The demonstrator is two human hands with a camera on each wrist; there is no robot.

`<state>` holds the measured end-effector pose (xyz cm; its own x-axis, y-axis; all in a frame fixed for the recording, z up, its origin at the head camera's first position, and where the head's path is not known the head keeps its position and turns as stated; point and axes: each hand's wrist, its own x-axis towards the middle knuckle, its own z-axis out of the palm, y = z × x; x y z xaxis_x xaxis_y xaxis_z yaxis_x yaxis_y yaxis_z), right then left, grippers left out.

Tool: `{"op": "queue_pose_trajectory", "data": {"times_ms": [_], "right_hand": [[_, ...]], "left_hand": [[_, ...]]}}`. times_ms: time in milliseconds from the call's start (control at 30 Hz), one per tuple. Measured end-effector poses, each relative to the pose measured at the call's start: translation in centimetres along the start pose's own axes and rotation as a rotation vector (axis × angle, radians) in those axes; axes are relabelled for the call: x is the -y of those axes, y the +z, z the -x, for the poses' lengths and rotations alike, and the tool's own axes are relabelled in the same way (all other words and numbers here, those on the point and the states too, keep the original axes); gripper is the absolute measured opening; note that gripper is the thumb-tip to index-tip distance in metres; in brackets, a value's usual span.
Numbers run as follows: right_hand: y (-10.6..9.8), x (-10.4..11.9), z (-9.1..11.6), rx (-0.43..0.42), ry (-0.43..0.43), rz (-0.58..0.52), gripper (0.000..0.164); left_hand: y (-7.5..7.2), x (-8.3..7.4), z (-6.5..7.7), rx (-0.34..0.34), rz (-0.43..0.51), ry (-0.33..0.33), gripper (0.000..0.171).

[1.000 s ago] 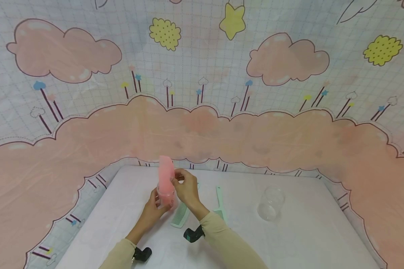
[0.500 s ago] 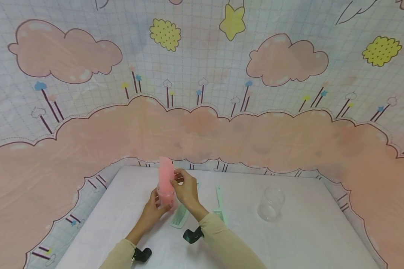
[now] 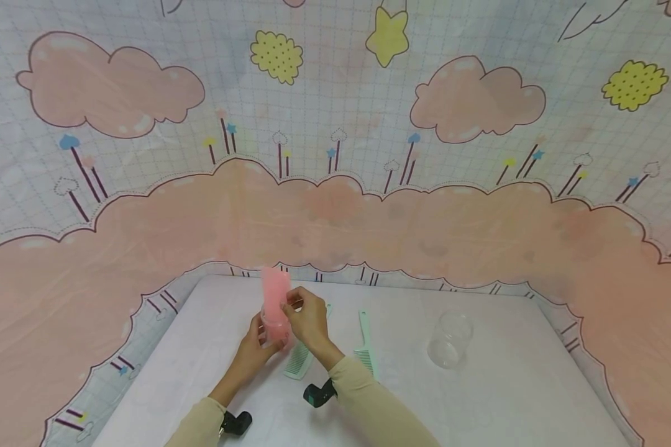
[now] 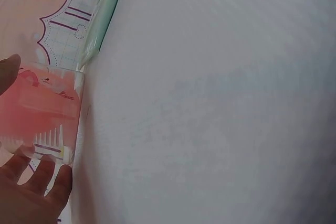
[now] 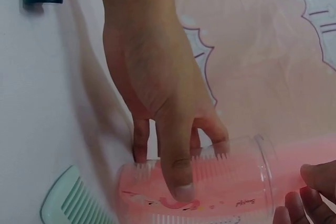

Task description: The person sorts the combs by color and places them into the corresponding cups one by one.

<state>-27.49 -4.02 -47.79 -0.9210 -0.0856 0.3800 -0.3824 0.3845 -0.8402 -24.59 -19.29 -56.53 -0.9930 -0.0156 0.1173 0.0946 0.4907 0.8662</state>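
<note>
Green combs (image 3: 299, 361), clear container (image 3: 446, 351), cloud-print backdrop (image 3: 335, 223)

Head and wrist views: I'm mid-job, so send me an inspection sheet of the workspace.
Surface: plain white table.
Job's things: printed clear cup, with a pink piece sticking out of its open end.
Clutter: two green combs, both partly hidden by the right arm; a clear container farther right.
Hands: left hand grips the cup; right hand pinches the pink piece's edge.
Cables: nothing seen.
Surroundings: backdrop printed with clouds and stars.
</note>
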Motion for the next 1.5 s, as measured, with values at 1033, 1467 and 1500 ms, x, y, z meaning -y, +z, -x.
{"op": "queue_pose_trajectory", "data": {"times_ms": [1033,1467,1500], "right_hand": [[-0.3,-0.3,0.1,-0.001,0.023,0.115,0.011],[-1.9,-0.2,0.5,0.019,0.051,0.009,0.023],[-2.2,-0.2,0.6,0.024,0.043,0.000,0.024]], "left_hand": [[0.0,-0.1,-0.3,-0.014,0.013,0.036,0.091],[0.1,0.3,-0.1,-0.015,0.026,0.032,0.091],[0.1,0.4,-0.1,-0.016,0.028,0.031,0.091]]}}
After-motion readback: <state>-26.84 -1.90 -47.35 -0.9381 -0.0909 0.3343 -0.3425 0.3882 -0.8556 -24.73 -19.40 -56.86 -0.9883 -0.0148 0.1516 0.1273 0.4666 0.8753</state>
